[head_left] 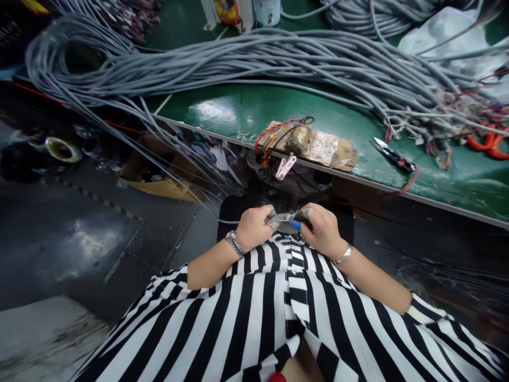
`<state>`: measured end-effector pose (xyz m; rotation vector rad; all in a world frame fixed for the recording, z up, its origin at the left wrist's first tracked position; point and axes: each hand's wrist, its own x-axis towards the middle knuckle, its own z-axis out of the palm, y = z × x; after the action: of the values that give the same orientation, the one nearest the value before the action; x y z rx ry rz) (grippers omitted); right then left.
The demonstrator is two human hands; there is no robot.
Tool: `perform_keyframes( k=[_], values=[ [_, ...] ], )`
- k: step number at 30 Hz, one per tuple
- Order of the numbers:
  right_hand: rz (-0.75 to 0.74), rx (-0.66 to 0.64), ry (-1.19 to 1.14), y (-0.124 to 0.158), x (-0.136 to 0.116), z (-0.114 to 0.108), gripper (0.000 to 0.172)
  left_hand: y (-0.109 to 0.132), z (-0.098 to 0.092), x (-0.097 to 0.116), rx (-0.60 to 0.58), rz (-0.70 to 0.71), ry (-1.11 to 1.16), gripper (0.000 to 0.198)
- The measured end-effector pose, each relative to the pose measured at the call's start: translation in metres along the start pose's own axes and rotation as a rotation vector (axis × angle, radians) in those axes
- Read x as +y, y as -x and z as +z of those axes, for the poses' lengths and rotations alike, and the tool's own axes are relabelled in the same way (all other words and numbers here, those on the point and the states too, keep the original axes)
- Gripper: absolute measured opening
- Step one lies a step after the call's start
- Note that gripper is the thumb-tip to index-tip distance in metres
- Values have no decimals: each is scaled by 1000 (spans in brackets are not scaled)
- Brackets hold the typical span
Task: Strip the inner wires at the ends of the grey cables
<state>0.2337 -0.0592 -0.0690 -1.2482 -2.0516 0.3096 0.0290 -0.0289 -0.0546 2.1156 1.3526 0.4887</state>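
Note:
My left hand [257,227] is closed on the end of a grey cable [228,221] in front of my striped shirt. Close on its right, my right hand [320,228] is closed at the fine wires [289,215] between the two hands. Tape-like wraps cover some fingertips, and a small blue piece [295,225] shows at the right fingers. Above the hands, at the table edge, lies a wooden block [328,150] with wires and a pink clip [285,167]. A long bundle of grey cables [238,58] stretches across the green table [238,109].
Black-handled cutters [393,156] and orange-handled scissors [491,142] lie on the table at the right. A cardboard box [159,183] sits below the table at the left. Cables hang over the table's front edge. A clear plastic bag [445,40] is at the back right.

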Motion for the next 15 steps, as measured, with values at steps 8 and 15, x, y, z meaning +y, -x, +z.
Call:
perform_keyframes(
  k=[8,15],
  values=[
    [227,4,-136,0,-6,4,20,-3,-3,5,-77,-3,-161,19],
    [71,-4,-44,-6,-8,-3,20,0,4,1,-2,3,16,14]
  ],
)
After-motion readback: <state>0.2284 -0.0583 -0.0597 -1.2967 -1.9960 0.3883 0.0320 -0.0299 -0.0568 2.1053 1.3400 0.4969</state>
